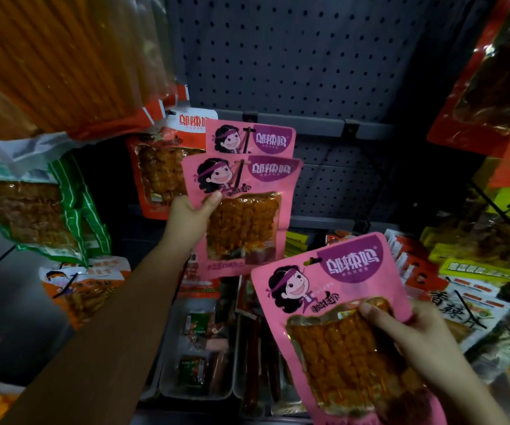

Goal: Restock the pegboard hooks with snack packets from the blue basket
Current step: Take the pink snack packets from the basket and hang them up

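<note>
left hand (191,217) fingers pinch hung pink packet (241,216) | right hand (416,332) grips second packet (339,326), bottom cut off

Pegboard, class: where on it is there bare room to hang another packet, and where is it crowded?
Bare pegboard lies above and right of the hanging pink packets, up to the red packets at right. Left of them it is crowded: an orange packet, then green ones.

Three pink snack packets (241,210) are counted, two at the pegboard (324,56) and one lower down; two hands (191,217) are seen.
</note>
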A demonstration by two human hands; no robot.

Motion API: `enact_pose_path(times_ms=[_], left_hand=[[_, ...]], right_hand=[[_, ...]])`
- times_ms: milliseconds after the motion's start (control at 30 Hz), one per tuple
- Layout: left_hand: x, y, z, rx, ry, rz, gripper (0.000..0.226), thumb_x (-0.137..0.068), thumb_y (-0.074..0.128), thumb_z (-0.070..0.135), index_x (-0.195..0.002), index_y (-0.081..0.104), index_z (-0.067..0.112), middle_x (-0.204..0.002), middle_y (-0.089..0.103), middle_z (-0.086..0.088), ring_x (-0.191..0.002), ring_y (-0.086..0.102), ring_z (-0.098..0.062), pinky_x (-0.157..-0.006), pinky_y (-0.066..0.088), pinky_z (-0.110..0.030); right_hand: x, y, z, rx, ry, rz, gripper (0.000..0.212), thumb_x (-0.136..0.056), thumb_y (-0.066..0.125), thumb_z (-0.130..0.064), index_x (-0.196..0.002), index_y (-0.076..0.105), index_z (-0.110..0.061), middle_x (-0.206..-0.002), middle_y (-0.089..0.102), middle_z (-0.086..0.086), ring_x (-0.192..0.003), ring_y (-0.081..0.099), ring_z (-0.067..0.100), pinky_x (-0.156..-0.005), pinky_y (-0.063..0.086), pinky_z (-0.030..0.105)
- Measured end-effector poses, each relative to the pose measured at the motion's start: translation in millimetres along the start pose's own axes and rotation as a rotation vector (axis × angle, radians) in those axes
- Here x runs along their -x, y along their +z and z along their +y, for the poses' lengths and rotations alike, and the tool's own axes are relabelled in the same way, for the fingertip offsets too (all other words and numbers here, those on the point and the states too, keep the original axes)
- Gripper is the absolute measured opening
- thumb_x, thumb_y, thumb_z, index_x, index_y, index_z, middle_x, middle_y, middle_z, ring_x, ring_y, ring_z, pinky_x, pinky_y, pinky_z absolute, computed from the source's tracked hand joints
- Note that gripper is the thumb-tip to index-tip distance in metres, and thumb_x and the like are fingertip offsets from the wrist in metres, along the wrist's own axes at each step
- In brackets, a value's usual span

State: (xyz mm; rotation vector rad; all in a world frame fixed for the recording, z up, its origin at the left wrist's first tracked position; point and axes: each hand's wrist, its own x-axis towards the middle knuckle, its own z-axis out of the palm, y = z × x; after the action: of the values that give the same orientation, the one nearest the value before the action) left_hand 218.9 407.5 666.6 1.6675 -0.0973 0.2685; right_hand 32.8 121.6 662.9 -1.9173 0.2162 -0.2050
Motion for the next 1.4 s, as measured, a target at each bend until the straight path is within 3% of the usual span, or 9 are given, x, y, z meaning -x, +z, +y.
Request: enact_pose_path(times_ms=[300, 500, 733, 800, 900, 1000, 1100, 1267, 1400], left_hand=[[-51.2, 16.9, 0.7, -0.008, -0.084, 0.035, 0.006, -0.088, 0.062, 0.033, -0.089, 0.067, 0.029, -0.097, 0.067, 0.004, -0.099, 0.06, -0.02, -0.094, 0.046, -0.042], [-79.2, 31.1, 0.4, 0.026, -0.199, 0.076, 0.028, -0.087, 0.064, 0.031, -0.108, 0.066, 0.012, -0.108, 0.067, -0.005, -0.108, 0.06, -0.029, -0.1, 0.044, -0.049], [-69.8, 19.7, -11.3, 0.05, -0.139, 0.11, 0.032, -0.081, 0.071, 0.027, -0.108, 0.056, 0.019, -0.105, 0.061, 0.005, -0.104, 0.06, -0.02, -0.089, 0.051, -0.038], [-51.4, 9.4, -14.1, 0.037, -0.076, 0.19, 0.045, -0.081, 0.072, 0.025, -0.119, 0.05, 0.019, -0.113, 0.056, 0.005, -0.104, 0.057, -0.013, -0.085, 0.049, -0.027], [-11.9, -1.1, -10.1, 0.09, 0.001, 0.213, 0.028, -0.088, 0.063, 0.024, -0.114, 0.053, 0.019, -0.108, 0.059, 0.005, -0.097, 0.059, -0.008, -0.076, 0.047, -0.01], [33.8, -3.4, -0.9, 0.234, -0.104, 0.023, 0.033, -0.093, 0.042, 0.045, -0.105, 0.062, 0.022, -0.103, 0.07, 0.001, -0.098, 0.066, -0.014, -0.083, 0.052, -0.027], [66.9, -3.2, 11.3, 0.321, -0.196, -0.105, 0.048, -0.078, 0.041, 0.06, -0.103, 0.067, 0.029, -0.099, 0.074, 0.004, -0.092, 0.07, -0.011, -0.07, 0.056, -0.023], [87.8, -4.4, 28.9, 0.323, -0.165, -0.063, 0.012, -0.083, 0.063, 0.024, -0.088, 0.072, 0.029, -0.094, 0.075, -0.005, -0.089, 0.072, -0.023, -0.075, 0.058, -0.039], [96.9, -17.4, 37.4, 0.295, -0.058, -0.007, 0.018, -0.078, 0.067, 0.033, -0.096, 0.069, 0.03, -0.096, 0.075, -0.005, -0.09, 0.071, -0.022, -0.078, 0.057, -0.043]], right_hand=[[-10.5, 16.1, -2.3, -0.059, 0.03, 0.034, 0.031, -0.074, 0.074, -0.02, -0.047, 0.063, -0.009, -0.046, 0.056, 0.003, -0.043, 0.051, 0.01, -0.042, 0.035, 0.017], [-17.9, 25.0, -4.5, -0.123, 0.056, 0.052, 0.028, -0.073, 0.075, -0.022, -0.052, 0.066, -0.007, -0.051, 0.059, 0.005, -0.051, 0.054, 0.015, -0.053, 0.039, 0.025], [-23.8, 37.2, -8.4, -0.211, 0.071, 0.065, 0.074, -0.058, 0.074, -0.045, -0.078, 0.053, 0.023, -0.066, 0.056, 0.025, -0.064, 0.053, 0.027, -0.065, 0.038, 0.038], [-27.4, 41.8, -9.7, -0.234, 0.081, 0.059, 0.071, -0.059, 0.075, -0.046, -0.082, 0.058, 0.019, -0.076, 0.063, 0.035, -0.067, 0.062, 0.036, -0.068, 0.048, 0.045], [-30.8, 51.8, -14.3, -0.298, 0.088, 0.006, 0.062, -0.061, 0.082, -0.046, -0.082, 0.065, 0.01, -0.079, 0.07, 0.019, -0.072, 0.066, 0.036, -0.076, 0.053, 0.047], [-32.1, 63.8, -18.7, -0.349, 0.06, -0.019, 0.071, -0.059, 0.082, -0.045, -0.078, 0.054, 0.017, -0.073, 0.053, 0.014, -0.071, 0.05, 0.026, -0.069, 0.038, 0.041], [-31.3, 75.5, -22.9, -0.39, 0.037, -0.075, 0.052, -0.067, 0.081, -0.035, -0.074, 0.059, 0.011, -0.073, 0.058, 0.016, -0.072, 0.055, 0.029, -0.07, 0.043, 0.044], [-28.0, 88.9, -22.8, -0.324, 0.001, -0.148, 0.049, -0.066, 0.076, -0.044, -0.084, 0.068, 0.0, -0.081, 0.07, 0.013, -0.077, 0.066, 0.03, -0.077, 0.054, 0.052], [-26.8, 91.3, -33.6, -0.329, -0.114, -0.185, 0.022, -0.073, 0.068, -0.046, -0.081, 0.076, -0.028, -0.079, 0.075, -0.002, -0.076, 0.071, 0.011, -0.068, 0.057, 0.027]])
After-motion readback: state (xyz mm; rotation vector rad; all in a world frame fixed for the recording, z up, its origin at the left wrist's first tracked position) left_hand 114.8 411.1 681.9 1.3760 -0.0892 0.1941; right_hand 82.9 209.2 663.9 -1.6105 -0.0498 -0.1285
